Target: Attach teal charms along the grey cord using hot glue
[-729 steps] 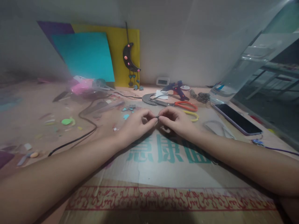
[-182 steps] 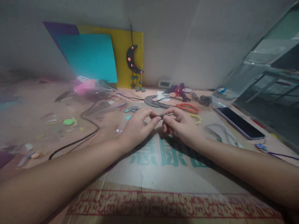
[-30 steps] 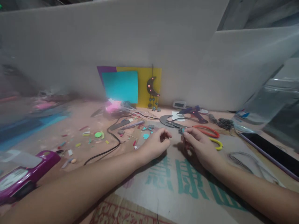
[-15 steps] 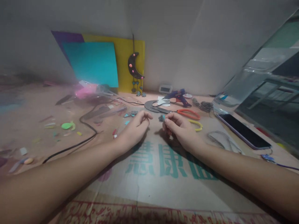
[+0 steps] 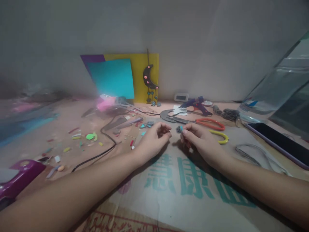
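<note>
My right hand (image 5: 196,137) pinches a small grey-and-teal piece (image 5: 179,129) between thumb and fingertips, just above the printed paper sheet (image 5: 169,203). To its left, my left hand (image 5: 156,137) is closed, thumb against curled fingers; whatever it may hold is too small or hidden to make out. The two hands are apart. Beyond my left hand lie more grey and teal bits (image 5: 148,124). Past my right hand are scissors with an orange handle (image 5: 211,123) and a yellow handle (image 5: 223,137).
A purple glue gun (image 5: 196,104) and grey yarn (image 5: 230,114) lie at the back. The phone (image 5: 280,141) is on the right. A dark crescent moon ornament (image 5: 148,77) hangs before yellow sheets. A black cord (image 5: 96,157), scraps and a magenta tool (image 5: 21,177) occupy the left.
The view has turned left and tipped up, so everything sits farther right and lower, and the magenta tool has come into sight. Both hands keep nearly the same pose.
</note>
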{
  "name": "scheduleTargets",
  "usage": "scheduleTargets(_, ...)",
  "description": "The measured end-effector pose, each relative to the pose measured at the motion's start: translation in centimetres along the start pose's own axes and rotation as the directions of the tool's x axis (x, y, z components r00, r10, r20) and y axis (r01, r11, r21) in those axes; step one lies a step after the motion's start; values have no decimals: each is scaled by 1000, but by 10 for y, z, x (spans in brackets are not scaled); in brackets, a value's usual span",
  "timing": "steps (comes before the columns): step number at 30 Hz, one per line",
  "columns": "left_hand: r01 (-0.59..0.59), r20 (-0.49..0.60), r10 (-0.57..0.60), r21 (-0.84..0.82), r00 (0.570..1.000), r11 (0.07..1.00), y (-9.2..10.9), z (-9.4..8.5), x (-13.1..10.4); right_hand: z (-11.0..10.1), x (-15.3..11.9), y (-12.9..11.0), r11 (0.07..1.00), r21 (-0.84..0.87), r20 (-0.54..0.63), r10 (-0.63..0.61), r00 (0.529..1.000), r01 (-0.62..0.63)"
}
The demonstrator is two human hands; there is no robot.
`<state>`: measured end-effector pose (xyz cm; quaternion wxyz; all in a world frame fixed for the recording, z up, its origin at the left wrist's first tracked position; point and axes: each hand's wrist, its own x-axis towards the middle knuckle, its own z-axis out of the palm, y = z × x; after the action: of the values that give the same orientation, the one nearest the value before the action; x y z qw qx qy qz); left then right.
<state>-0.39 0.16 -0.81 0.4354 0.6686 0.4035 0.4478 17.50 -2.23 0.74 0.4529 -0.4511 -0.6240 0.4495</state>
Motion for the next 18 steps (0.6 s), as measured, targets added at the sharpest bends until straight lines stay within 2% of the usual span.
scheduleTargets(9,10,83,-7,-33,997,999,-1,0,-2,1,1,2,1000,-15,7,11,1000,-11)
scheduleTargets(18,-38,59,37,7,998,999,-6,0,0,0,1,5,1000,-22,13,8,1000,-8)
